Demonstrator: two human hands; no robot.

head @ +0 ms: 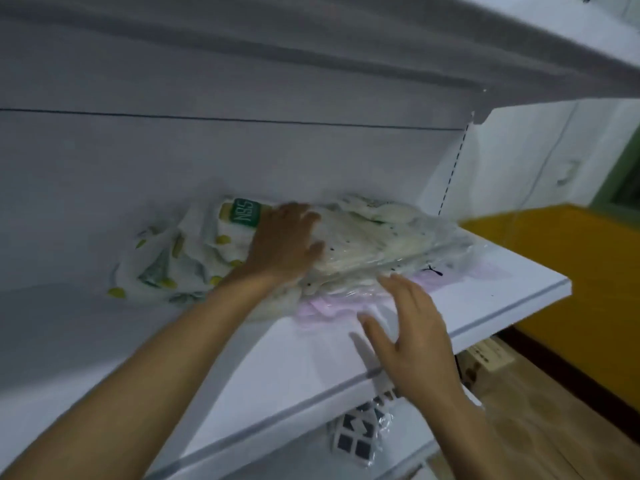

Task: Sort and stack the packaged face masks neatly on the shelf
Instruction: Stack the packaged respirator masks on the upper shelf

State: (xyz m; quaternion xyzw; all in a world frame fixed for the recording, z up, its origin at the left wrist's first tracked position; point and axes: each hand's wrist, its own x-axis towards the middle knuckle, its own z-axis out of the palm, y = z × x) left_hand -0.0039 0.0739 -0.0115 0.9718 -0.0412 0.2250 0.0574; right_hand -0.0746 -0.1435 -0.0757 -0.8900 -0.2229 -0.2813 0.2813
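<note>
A stack of clear-wrapped face mask packs lies on the white shelf, on top of pink-tinted packs. To its left sits a looser heap of white packs with yellow-green prints and a green N95 label. My left hand lies flat with straight fingers on the left end of the stack. My right hand has its fingers spread and straight at the stack's front edge, touching the pink packs. The image is blurred.
The shelf's front edge runs diagonally below my right hand. A lower shelf holds a pack with a black-and-white pattern. A yellow cabinet stands to the right, with wooden floor below. Another shelf hangs overhead.
</note>
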